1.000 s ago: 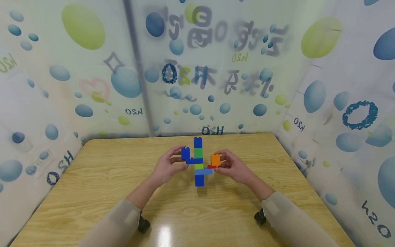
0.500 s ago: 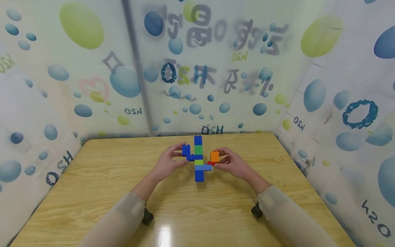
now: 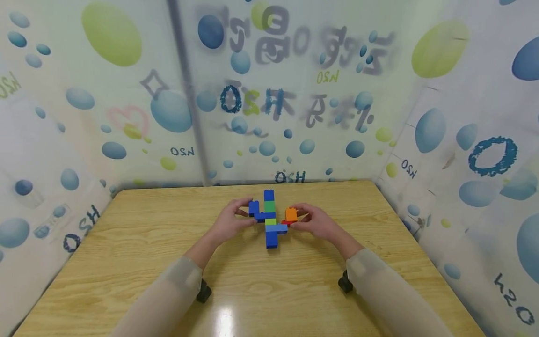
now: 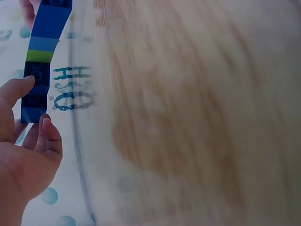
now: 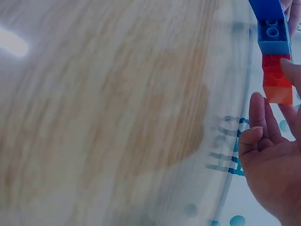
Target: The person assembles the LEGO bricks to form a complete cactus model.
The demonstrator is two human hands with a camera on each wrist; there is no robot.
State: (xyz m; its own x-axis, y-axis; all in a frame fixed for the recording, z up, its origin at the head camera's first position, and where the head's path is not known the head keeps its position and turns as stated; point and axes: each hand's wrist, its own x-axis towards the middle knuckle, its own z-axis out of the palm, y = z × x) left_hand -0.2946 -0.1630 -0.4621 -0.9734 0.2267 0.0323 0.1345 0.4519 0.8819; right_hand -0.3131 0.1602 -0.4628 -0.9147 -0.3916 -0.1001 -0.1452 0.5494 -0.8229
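Note:
Between the two hands stands a toy-brick figure (image 3: 271,222) of blue, green, lime and light blue blocks, with side arms. My left hand (image 3: 229,220) pinches its left arm, a dark blue block (image 3: 254,208); in the left wrist view the thumb lies on that blue arm (image 4: 35,89). On the other side my right hand (image 3: 316,221) pinches the right arm, where an orange block (image 3: 291,214) sits on a thin red brick (image 3: 286,223). The right wrist view shows the thumb on the red and orange bricks (image 5: 276,80). Whether the base touches the table cannot be told.
A wooden table (image 3: 168,224) spreads beneath the hands, with patterned walls (image 3: 269,93) behind it and on both sides. Small black devices (image 3: 204,291) hang under the sleeves at the wrists. A light glare lies near the table's front edge.
The hands and the brick figure first shift slightly away from the body. The figure's top then comes down a little in view and looks tilted back. Both hands keep hold of its arms.

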